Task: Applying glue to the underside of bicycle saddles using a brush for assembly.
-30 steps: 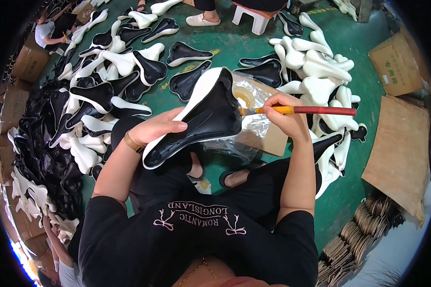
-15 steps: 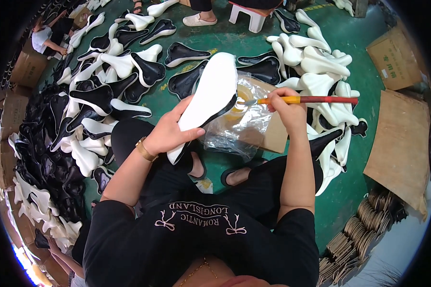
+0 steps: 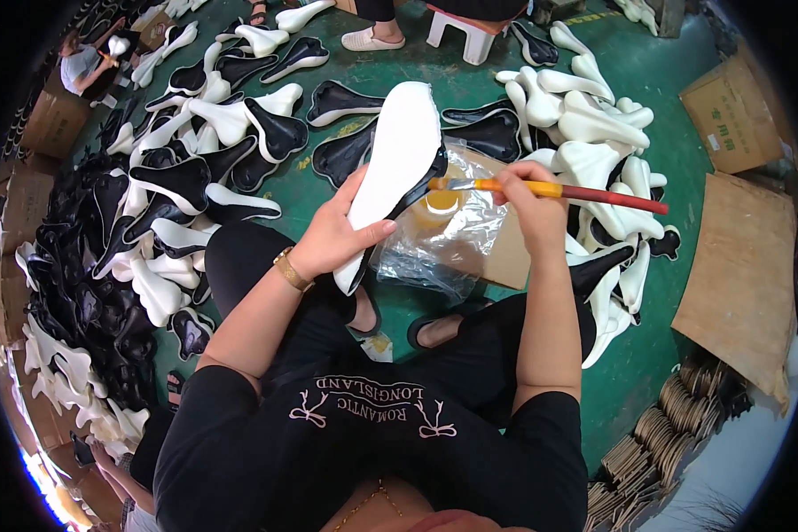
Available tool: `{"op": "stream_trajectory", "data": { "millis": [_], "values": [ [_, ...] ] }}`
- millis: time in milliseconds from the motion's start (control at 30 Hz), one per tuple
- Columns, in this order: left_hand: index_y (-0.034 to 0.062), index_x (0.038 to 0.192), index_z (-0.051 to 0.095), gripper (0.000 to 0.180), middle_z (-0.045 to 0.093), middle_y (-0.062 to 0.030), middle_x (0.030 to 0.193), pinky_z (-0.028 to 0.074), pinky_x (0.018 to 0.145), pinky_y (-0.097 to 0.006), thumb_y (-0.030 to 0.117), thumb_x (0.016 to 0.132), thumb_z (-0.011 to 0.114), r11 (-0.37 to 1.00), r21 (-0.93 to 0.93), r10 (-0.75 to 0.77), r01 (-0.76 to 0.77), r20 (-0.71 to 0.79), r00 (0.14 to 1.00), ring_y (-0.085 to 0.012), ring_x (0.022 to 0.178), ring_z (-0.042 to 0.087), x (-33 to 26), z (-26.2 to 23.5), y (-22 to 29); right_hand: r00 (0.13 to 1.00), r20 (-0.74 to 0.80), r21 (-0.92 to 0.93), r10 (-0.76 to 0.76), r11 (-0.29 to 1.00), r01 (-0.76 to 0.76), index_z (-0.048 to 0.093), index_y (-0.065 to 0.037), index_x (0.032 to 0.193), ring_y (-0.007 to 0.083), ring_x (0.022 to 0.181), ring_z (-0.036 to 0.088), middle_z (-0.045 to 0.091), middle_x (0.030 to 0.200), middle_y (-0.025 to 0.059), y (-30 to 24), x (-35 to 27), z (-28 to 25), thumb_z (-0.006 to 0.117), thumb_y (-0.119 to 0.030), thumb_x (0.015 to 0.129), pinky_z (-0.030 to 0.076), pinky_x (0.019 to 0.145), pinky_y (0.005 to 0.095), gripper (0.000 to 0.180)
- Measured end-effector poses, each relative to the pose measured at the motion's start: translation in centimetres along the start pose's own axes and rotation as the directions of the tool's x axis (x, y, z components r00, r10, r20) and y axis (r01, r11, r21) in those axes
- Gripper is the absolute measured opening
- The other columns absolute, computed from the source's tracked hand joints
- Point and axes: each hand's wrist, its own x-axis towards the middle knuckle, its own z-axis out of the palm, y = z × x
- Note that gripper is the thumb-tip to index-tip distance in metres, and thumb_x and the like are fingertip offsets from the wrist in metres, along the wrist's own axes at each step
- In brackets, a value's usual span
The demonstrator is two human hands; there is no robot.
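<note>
My left hand (image 3: 346,232) is closed around a bicycle saddle (image 3: 397,146), thumb on its white face, wide end pointing away from me. A black edge runs along the saddle's right side. Pinched in my right hand (image 3: 532,197) is a paintbrush (image 3: 585,192) with a yellow and red handle. Its bristles are at the black edge and seem to touch it. Below and behind the brush, a cardboard box (image 3: 508,253) carries clear plastic sheeting (image 3: 457,239) and a round container of yellowish liquid (image 3: 442,202).
Piles of white and black saddle parts lie left (image 3: 164,191) and right (image 3: 594,120) on the green floor. Cardboard boxes (image 3: 736,115) and a cardboard sheet (image 3: 740,284) stand at right. A white stool (image 3: 459,35) is ahead; another person (image 3: 84,66) works far left.
The saddle has shifted slightly right and tilted more upright. The brush tip has moved left from over the container to the saddle's black edge. The far-left person now holds up a white piece.
</note>
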Motion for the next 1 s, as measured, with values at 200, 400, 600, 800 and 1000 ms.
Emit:
{"op": "stream_trajectory", "data": {
  "millis": [200, 400, 600, 800, 1000],
  "values": [
    [0.0049, 0.144, 0.032, 0.081, 0.047, -0.0112, 0.135, 0.037, 0.102, -0.033, 0.030, 0.080, 0.074, 0.997, -0.067, 0.045, -0.044, 0.015, 0.999, -0.0194, 0.122, 0.046, 0.7, 0.6, -0.2, 0.996, 0.050, -0.229, -0.075, 0.970, 0.085, 0.063, 0.001, 0.082, 0.0074, 0.064, 0.055, 0.061, 0.071, 0.0019, -0.9, -0.8, 0.8, 0.064, -0.007, 0.081, 0.044, 0.059, 0.0214, 0.007],
    [0.0049, 0.143, 0.032, 0.065, 0.049, -0.0087, 0.132, 0.037, 0.100, -0.030, 0.037, 0.093, 0.058, 0.952, -0.305, 0.004, -0.010, -0.019, 1.000, -0.0153, 0.119, 0.045, 3.0, 1.8, -1.2, 0.865, 0.450, -0.235, -0.221, 0.906, 0.353, 0.063, -0.001, 0.075, 0.0116, 0.062, 0.057, 0.063, 0.072, 0.0046, -1.9, -3.2, 3.1, 0.067, -0.002, 0.073, 0.045, 0.059, 0.0246, 0.005],
    [0.0042, 0.142, 0.033, 0.055, 0.049, -0.0073, 0.130, 0.038, 0.098, -0.028, 0.038, 0.100, 0.042, 0.923, -0.384, -0.004, 0.002, -0.006, 1.000, -0.0129, 0.116, 0.046, 4.9, 2.0, -1.0, 0.798, 0.584, -0.189, -0.148, 0.931, 0.311, 0.063, -0.002, 0.073, 0.0108, 0.064, 0.058, 0.064, 0.073, 0.0040, -2.2, -3.4, 3.1, 0.067, -0.002, 0.072, 0.045, 0.058, 0.0235, 0.005],
    [0.0026, 0.144, 0.029, 0.056, 0.047, -0.0085, 0.133, 0.035, 0.101, -0.029, 0.037, 0.101, 0.041, 0.892, -0.450, 0.030, -0.049, -0.048, 0.998, -0.0140, 0.118, 0.045, 5.5, 2.1, -1.0, 0.914, 0.403, -0.150, -0.044, 0.982, 0.114, 0.063, 0.000, 0.084, 0.0072, 0.067, 0.057, 0.064, 0.076, 0.0021, -0.8, -1.9, 0.8, 0.067, -0.007, 0.082, 0.046, 0.061, 0.0209, 0.008],
    [0.0024, 0.129, 0.043, 0.054, 0.053, -0.0092, 0.122, 0.041, 0.095, -0.031, 0.028, 0.089, 0.067, 0.965, -0.005, 0.263, -0.264, -0.045, 0.964, -0.0165, 0.108, 0.053, 4.3, -1.4, -0.5, 0.994, 0.105, -0.037, 0.002, 0.999, 0.002, 0.064, 0.000, 0.091, 0.0074, 0.070, 0.059, 0.064, 0.081, 0.0030, 0.2, 0.0, -1.4, 0.069, -0.008, 0.082, 0.048, 0.063, 0.0208, 0.013]
  ]
}}
